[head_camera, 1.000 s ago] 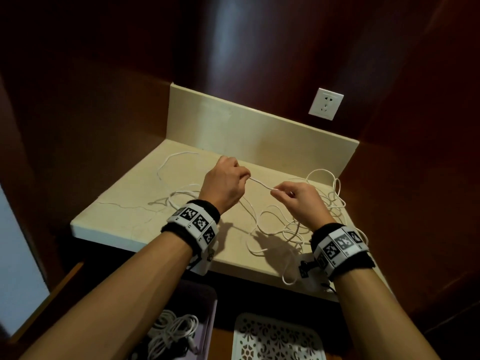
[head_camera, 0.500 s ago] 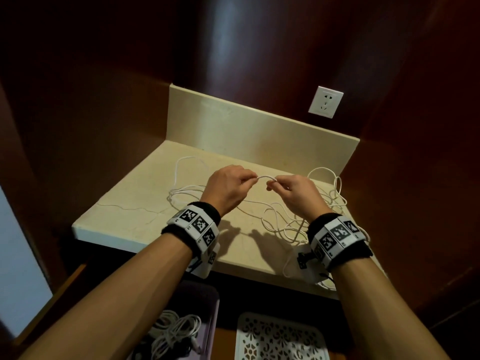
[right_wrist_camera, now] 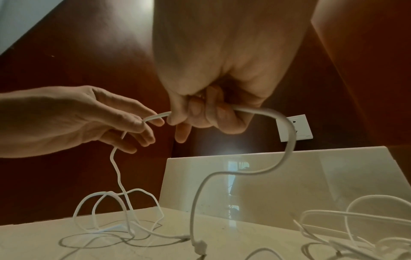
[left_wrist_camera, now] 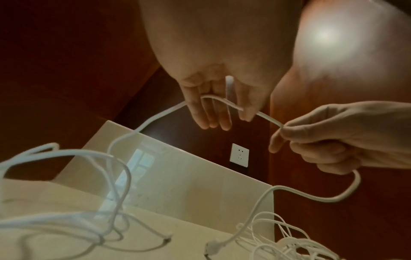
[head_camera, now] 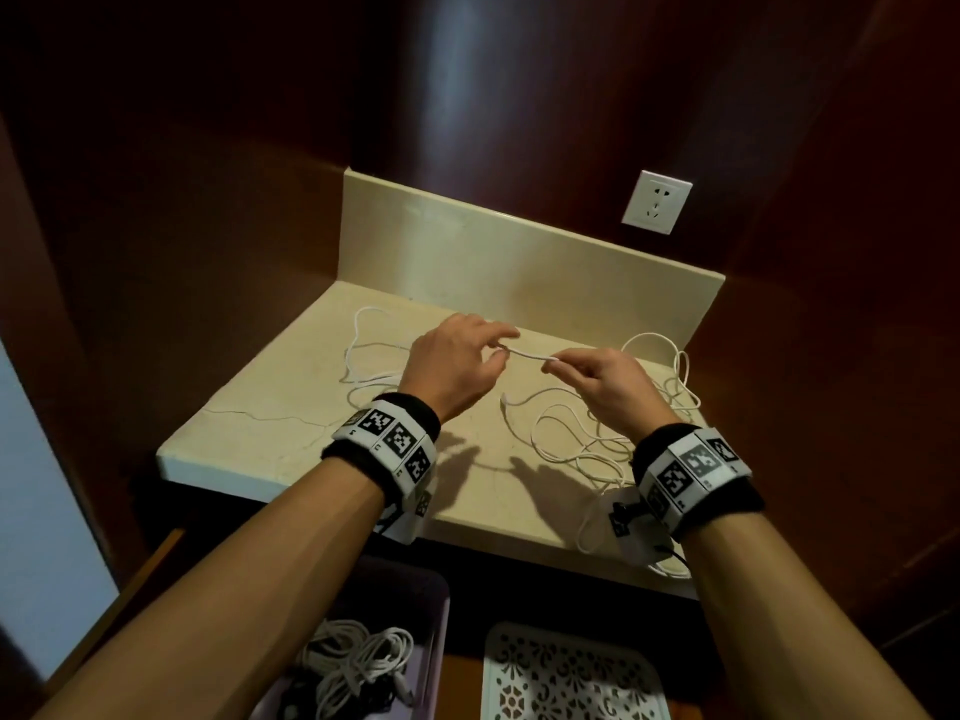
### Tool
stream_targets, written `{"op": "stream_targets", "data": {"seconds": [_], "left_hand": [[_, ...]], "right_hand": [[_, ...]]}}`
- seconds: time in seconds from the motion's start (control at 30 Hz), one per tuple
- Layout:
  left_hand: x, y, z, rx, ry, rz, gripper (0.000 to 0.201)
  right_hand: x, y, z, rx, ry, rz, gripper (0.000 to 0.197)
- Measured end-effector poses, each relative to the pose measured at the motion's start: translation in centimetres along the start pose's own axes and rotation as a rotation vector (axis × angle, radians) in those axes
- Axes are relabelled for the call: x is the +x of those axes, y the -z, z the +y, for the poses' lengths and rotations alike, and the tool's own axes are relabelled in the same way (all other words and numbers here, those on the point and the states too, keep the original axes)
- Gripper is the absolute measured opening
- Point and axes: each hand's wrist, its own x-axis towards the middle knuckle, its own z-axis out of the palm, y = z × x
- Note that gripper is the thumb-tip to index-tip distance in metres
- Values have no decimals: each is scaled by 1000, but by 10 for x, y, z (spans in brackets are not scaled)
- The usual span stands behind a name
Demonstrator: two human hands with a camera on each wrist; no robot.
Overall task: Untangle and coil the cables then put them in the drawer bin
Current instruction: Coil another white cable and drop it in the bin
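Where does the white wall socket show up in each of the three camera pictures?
Head view: wall socket at upper right, on the dark wood wall above the counter's backsplash.
Left wrist view: wall socket just below centre, between the two hands.
Right wrist view: wall socket right of centre, partly behind the white cable.
Shared landmark: the cream backsplash beneath it.

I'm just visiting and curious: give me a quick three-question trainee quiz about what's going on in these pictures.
1. True or false: both hands hold the same white cable.
2. Which holds coiled cables already: A) the purple bin, B) the white patterned tray?
3. Fill in: on the wall behind the counter is a white ____.

Key: 1 true: left hand and right hand pinch it between them. 2 A. 3 socket.
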Motion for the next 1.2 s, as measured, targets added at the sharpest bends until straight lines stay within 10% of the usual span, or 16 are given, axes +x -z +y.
{"op": "stream_targets", "data": {"seconds": [0.57, 1.2], "left_hand": [[3, 0, -15, 191, 267, -8, 28], [6, -18, 2, 79, 129, -54, 28]], "right_hand": [[1, -1, 6, -51, -71, -47, 20], [10, -24, 15, -6, -5, 154, 17]]}}
